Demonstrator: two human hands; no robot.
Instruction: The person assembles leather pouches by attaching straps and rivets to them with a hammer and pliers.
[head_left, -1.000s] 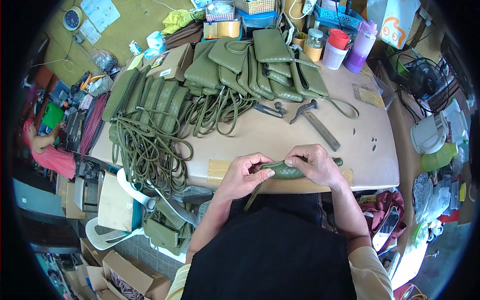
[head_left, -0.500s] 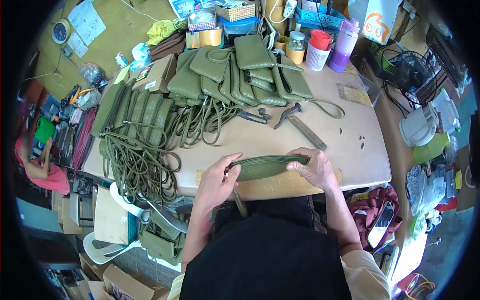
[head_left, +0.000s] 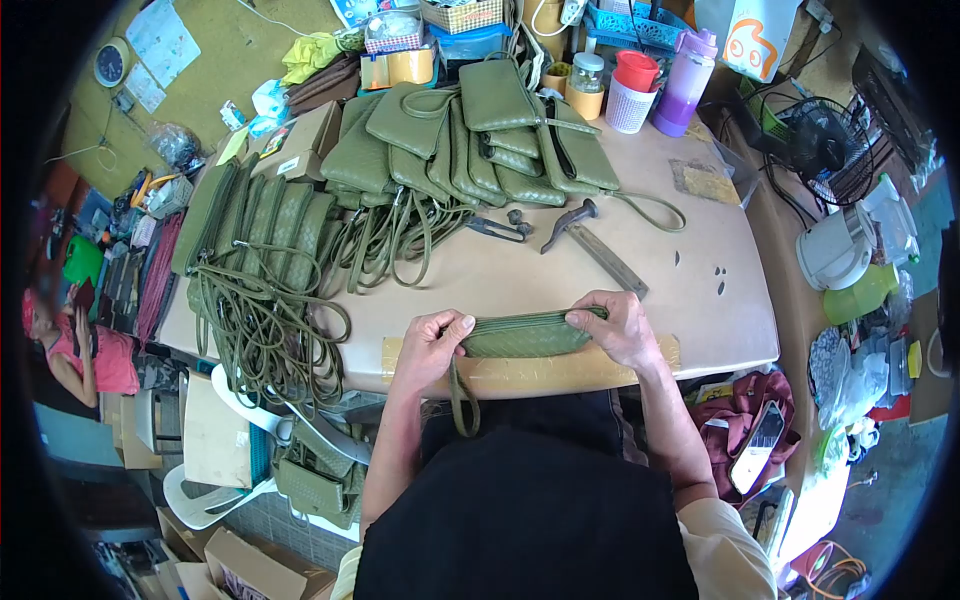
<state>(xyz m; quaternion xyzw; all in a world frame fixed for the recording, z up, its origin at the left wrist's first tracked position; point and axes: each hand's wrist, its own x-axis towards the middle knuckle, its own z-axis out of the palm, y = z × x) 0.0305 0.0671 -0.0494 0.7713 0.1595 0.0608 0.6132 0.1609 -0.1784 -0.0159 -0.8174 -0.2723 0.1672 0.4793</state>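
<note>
A green woven-pattern zip pouch point(head_left: 528, 338) is held between my two hands at the front edge of the table. My left hand point(head_left: 432, 345) grips its left end, thumb on top, and a wrist strap point(head_left: 460, 398) dangles below that hand. Around the right end my right hand point(head_left: 618, 328) is closed, its thumb pressing near the zip edge. Beyond the pouch lie a hammer point(head_left: 598, 246) and a dark metal tool point(head_left: 497, 229). Many similar green pouches point(head_left: 420, 130) are heaped at the back, and another row of pouches point(head_left: 265, 215) stands at the left with straps point(head_left: 270, 320) hanging over the edge.
At the back stand a purple bottle point(head_left: 686, 85), a red-lidded white cup point(head_left: 630, 95) and a glass jar point(head_left: 586, 85). A fan point(head_left: 820, 135) is at the right. A white chair point(head_left: 205, 497) is at the lower left. Another person point(head_left: 85, 350) is at far left.
The pouch has turned to show more of its front face, and my left thumb has moved up onto its top edge. The strap now hangs as a loop. The view has shifted slightly.
</note>
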